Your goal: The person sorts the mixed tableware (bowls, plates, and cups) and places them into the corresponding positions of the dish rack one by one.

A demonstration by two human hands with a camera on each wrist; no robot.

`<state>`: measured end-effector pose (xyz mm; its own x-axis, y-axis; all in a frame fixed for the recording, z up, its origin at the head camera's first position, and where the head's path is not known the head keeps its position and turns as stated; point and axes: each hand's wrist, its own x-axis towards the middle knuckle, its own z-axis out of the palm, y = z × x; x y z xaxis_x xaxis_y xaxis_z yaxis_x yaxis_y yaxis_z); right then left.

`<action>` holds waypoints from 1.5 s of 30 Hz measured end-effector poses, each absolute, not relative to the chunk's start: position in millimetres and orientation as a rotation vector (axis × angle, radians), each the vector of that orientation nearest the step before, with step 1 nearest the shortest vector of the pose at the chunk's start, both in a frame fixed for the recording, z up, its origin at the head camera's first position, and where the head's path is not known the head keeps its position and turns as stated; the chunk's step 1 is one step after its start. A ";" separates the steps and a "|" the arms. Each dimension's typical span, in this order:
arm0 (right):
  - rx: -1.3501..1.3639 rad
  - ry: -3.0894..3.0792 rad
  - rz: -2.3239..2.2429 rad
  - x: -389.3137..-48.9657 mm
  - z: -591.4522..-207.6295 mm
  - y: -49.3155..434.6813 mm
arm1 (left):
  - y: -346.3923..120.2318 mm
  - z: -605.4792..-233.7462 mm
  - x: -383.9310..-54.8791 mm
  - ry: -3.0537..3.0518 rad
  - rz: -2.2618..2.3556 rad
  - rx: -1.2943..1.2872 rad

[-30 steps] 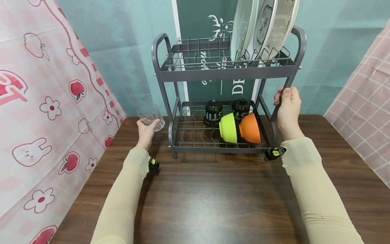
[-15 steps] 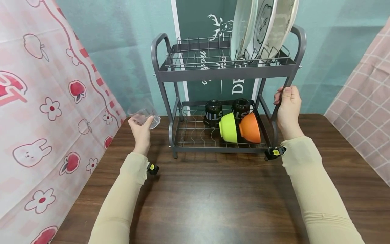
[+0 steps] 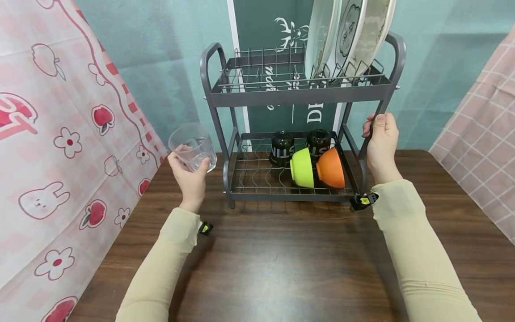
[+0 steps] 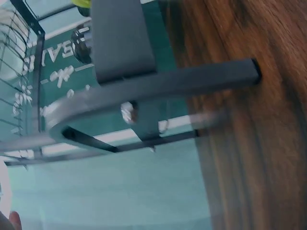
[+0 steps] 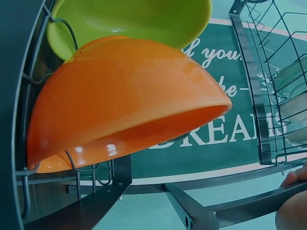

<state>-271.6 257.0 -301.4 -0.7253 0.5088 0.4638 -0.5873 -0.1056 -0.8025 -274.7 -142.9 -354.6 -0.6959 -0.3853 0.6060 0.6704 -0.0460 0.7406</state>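
My left hand (image 3: 190, 182) grips a clear drinking glass (image 3: 201, 154) to the left of a grey two-tier dish rack (image 3: 297, 95). The glass tilts, its mouth toward the upper left. Only a fingertip (image 4: 16, 220) of this hand shows in the left wrist view. On the other side, my right hand (image 3: 382, 150) holds the rack's right post, its fingers wrapped around it. A green bowl (image 3: 301, 169) and an orange bowl (image 3: 331, 169) stand on edge on the lower tier, the orange one (image 5: 129, 96) large in the right wrist view.
Behind the bowls, two black cups (image 3: 282, 150) sit upside down on the lower tier. Several plates (image 3: 354, 40) stand upright at the right of the upper tier. The rack stands on a brown wooden table (image 3: 273, 259), with a patterned cloth (image 3: 72, 179) along the left.
My left hand first moved left, then slightly back right, and came nearer. The glass has turned so more of its mouth and side show. The right hand stays on the post.
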 end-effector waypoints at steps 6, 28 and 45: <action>0.080 -1.438 1.913 -271.6 -302.3 257.7 | -133.0 -349.7 -264.9 -1.557 -1.719 -0.447; 0.150 -1.838 1.702 -196.4 -301.7 163.4 | -111.2 -340.7 -239.6 -1.895 -0.961 -0.952; 0.283 -2.588 1.670 -167.9 -310.4 115.5 | -86.2 -337.4 -220.8 -1.978 -0.506 -1.149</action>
<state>-167.9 115.5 -310.4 -0.9821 -0.1269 0.1394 -0.1793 0.4006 -0.8986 -220.8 -86.2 -337.4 -0.2896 0.5483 0.7846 0.8576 0.5126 -0.0416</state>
